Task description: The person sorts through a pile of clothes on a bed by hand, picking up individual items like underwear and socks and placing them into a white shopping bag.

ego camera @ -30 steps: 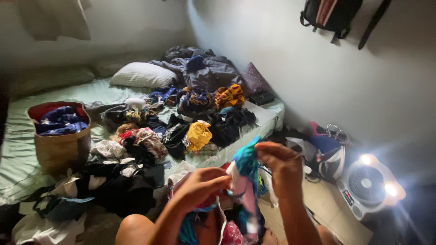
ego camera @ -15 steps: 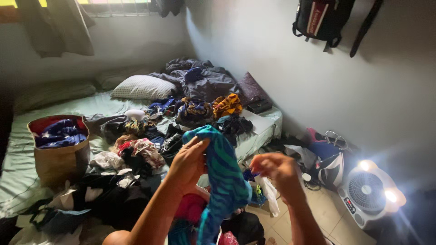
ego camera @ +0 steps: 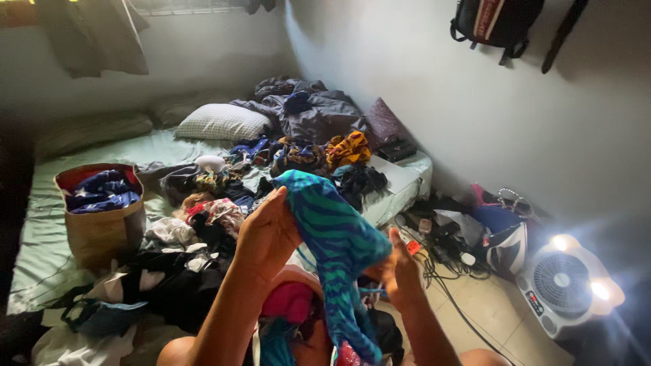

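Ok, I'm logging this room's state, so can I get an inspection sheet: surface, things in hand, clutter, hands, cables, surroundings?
Surface: pale green mattress, largely covered.
Things in hand: teal and blue striped garment, hanging between both hands.
Clutter: loose clothes heaped across the bed; woven basket holding folded fabric; white pillow.
Hands: left hand and right hand both grip the garment.
Cables: dark cords tangled on the floor.
Surroundings: small white fan with lit lamps; black backpack on the wall.

A green-sheeted bed (ego camera: 41, 257) carries strewn clothes (ego camera: 203, 217), a pillow (ego camera: 220, 123) and a basket (ego camera: 102, 230).
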